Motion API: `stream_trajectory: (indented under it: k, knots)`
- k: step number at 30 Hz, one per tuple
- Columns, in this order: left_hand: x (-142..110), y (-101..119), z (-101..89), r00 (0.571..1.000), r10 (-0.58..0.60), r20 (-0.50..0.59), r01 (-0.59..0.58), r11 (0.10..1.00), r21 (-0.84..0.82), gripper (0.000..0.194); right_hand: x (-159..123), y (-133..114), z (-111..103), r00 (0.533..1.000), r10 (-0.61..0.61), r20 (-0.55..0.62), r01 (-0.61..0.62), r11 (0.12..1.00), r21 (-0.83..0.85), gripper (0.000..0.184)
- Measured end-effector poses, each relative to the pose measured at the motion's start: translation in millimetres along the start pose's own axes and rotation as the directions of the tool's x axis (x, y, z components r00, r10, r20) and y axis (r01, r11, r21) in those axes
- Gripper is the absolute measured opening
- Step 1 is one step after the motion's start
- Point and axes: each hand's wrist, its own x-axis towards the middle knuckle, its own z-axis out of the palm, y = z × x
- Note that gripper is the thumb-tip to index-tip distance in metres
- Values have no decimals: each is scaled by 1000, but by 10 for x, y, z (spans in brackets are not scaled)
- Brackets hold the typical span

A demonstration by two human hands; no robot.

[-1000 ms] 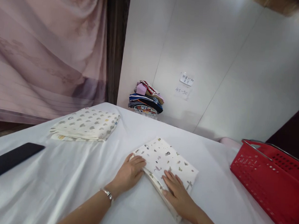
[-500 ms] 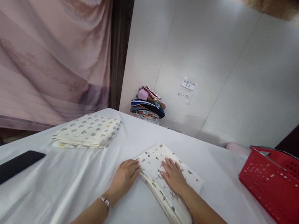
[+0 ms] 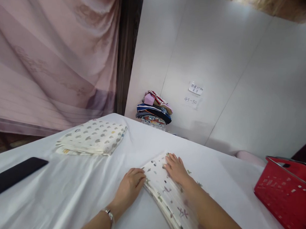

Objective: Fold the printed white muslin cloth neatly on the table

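Observation:
A folded white cloth (image 3: 161, 188) with small printed figures in green, grey and brown lies slantwise on the white-covered table in front of me. My left hand (image 3: 132, 182) has its fingers closed on the cloth's left corner; the fingertips are partly hidden. My right hand (image 3: 176, 168) lies flat near the far end of the cloth, fingers stretched out, palm down. The right forearm covers part of the cloth's right side. Farther left rests a second folded cloth (image 3: 95, 137), cream with grey mushroom-like shapes, apart from both hands.
A dark flat object (image 3: 13, 179) lies at the left of the table (image 3: 87, 189). On the right stands a red plastic basket (image 3: 284, 196) with metal handles. A stack of folded clothes (image 3: 154, 111) sits beyond the far edge, against a white wall. A pink curtain (image 3: 53, 54) hangs at left.
My right hand has slid toward the far corner of the cloth. The left hand keeps to its corner. The whole view has shifted slightly.

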Motion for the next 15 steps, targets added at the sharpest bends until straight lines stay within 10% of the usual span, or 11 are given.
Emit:
stream_trajectory:
  k: [15]
  knots:
    - [8, 43, -2, 999, -47, 19, 48, 998, -42, 20, 283, 23, -49, 997, 67, 36, -69, 997, 31, 57]
